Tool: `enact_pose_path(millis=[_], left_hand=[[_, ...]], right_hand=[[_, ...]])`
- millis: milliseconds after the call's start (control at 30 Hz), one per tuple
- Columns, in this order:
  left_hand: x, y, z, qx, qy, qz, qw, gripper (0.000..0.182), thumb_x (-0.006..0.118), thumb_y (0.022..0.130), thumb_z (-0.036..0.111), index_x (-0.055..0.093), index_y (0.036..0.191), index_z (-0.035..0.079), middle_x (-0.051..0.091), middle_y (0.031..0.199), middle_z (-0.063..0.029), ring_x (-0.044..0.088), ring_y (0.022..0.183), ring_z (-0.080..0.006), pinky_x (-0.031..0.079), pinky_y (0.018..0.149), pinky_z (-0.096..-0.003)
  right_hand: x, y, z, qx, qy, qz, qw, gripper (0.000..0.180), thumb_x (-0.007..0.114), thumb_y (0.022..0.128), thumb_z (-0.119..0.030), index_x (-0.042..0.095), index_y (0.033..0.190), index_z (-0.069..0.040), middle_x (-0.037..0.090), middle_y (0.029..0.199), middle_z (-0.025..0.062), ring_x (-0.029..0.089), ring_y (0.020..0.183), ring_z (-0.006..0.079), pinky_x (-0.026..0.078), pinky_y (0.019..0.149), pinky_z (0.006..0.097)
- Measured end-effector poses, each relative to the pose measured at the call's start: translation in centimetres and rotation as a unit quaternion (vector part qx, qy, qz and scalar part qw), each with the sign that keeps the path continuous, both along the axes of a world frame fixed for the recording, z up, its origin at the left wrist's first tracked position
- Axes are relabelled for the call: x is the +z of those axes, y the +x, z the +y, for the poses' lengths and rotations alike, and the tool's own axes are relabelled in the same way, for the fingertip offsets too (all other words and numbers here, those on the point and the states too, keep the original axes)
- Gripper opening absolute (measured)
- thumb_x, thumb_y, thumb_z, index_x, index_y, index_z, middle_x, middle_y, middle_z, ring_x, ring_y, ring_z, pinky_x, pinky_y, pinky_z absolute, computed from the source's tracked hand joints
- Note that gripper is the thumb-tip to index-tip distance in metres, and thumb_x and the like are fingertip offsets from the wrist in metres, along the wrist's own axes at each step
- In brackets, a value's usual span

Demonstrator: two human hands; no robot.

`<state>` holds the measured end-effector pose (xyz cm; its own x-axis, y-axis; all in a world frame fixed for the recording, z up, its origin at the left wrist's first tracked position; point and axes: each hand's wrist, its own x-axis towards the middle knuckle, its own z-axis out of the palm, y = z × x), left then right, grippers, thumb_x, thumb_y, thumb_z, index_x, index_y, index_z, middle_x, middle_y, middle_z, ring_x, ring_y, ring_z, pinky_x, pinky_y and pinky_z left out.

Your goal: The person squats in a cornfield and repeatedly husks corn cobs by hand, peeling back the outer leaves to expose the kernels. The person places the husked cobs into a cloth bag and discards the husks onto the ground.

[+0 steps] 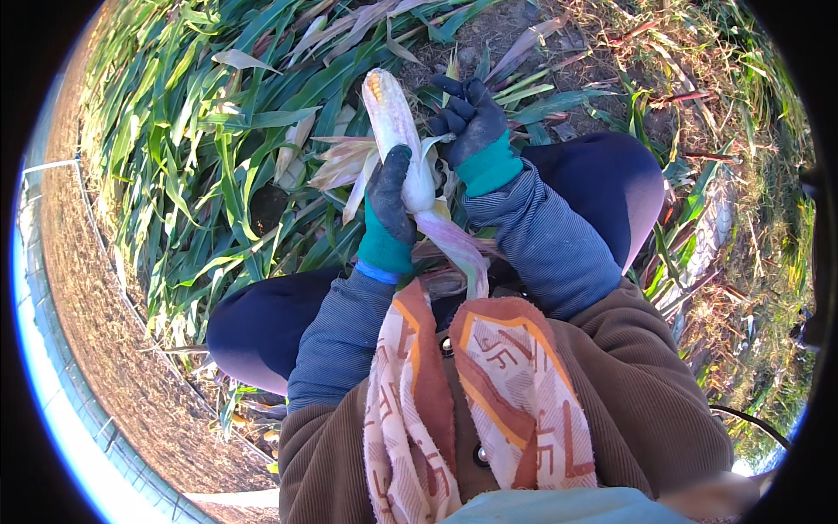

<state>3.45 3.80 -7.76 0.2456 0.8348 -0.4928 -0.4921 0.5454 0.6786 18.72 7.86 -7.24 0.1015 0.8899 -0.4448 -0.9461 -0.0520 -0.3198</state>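
An ear of corn (pixel 395 118) points up and slightly left, yellow kernels showing at its tip and pale inner husk still around the rest. My left hand (pixel 391 190), in a black-coated green work glove, is closed around its lower part. Peeled husk leaves (pixel 348 164) hang out to the left of the ear. From its base a pinkish husk leaf (pixel 458 249) trails down towards my lap. My right hand (pixel 468 118), gloved alike, is just right of the ear with fingers curled; a thin husk strip reaches its fingertips, and whether they grip it cannot be told.
Cut corn stalks with green leaves (pixel 229 150) lie piled in front and to the left. Bare soil and dry stems (pixel 510 39) are beyond my right hand. My bent knees (pixel 596 190) flank the work, and a patterned scarf (pixel 524 393) hangs down my front.
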Motion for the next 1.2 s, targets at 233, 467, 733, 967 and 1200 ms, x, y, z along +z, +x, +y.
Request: enact_pose_path(millis=[233, 467, 733, 967, 1200], left_hand=[[-0.5, -3.2, 3.0, 0.061, -0.023, -0.068, 0.996, 0.048, 0.055, 0.095, 0.044, 0.055, 0.126, 0.007, 0.065, 0.102, -0.0128, 0.066, 0.092, -0.0248, 0.055, 0.083, -0.0387], [-0.1, -6.1, 5.2, 0.113, 0.011, -0.037, 0.993, 0.047, 0.054, 0.096, 0.045, 0.055, 0.120, 0.006, 0.063, 0.097, -0.0108, 0.065, 0.087, -0.0244, 0.055, 0.078, -0.0389], [-1.1, -6.3, 5.3, 0.030, 0.051, -0.045, 0.997, 0.060, 0.053, 0.094, 0.056, 0.056, 0.125, 0.004, 0.066, 0.104, -0.0129, 0.066, 0.089, -0.0232, 0.055, 0.081, -0.0364], [-2.2, -4.2, 4.2, -0.042, -0.024, -0.228, 0.972, 0.053, 0.049, 0.099, 0.047, 0.052, 0.132, 0.005, 0.064, 0.113, -0.0110, 0.065, 0.097, -0.0207, 0.055, 0.085, -0.0354], [-2.1, -3.1, 3.5, 0.008, 0.190, 0.305, 0.933, 0.036, 0.059, 0.097, 0.031, 0.067, 0.104, -0.004, 0.069, 0.090, -0.0099, 0.065, 0.080, -0.0147, 0.053, 0.069, -0.0290]], right_hand=[[2.8, -1.7, -2.4, 0.230, 0.031, -0.150, 0.961, 0.044, 0.043, 0.103, -0.034, 0.059, 0.117, 0.005, 0.033, 0.058, -0.0085, 0.033, 0.050, 0.0040, 0.034, 0.051, 0.0211], [1.1, -3.6, -5.4, 0.401, 0.339, -0.421, 0.740, 0.026, 0.053, 0.097, -0.022, 0.064, 0.117, -0.009, 0.059, 0.075, 0.0021, 0.057, 0.061, 0.0119, 0.046, 0.056, 0.0258], [2.7, 1.1, -1.9, 0.320, 0.139, -0.054, 0.935, 0.055, 0.051, 0.099, -0.039, 0.052, 0.130, 0.005, 0.065, 0.110, 0.0133, 0.064, 0.094, 0.0198, 0.051, 0.089, 0.0353], [0.1, -1.5, -1.6, 0.307, 0.146, -0.361, 0.869, 0.060, 0.069, 0.088, -0.034, 0.049, 0.134, 0.000, 0.059, 0.123, 0.0109, 0.060, 0.109, 0.0185, 0.050, 0.094, 0.0345], [-0.8, -4.1, -2.6, 0.280, 0.101, -0.291, 0.909, 0.067, 0.082, 0.077, -0.024, 0.051, 0.130, 0.000, 0.063, 0.116, 0.0123, 0.063, 0.101, 0.0196, 0.052, 0.090, 0.0351]])
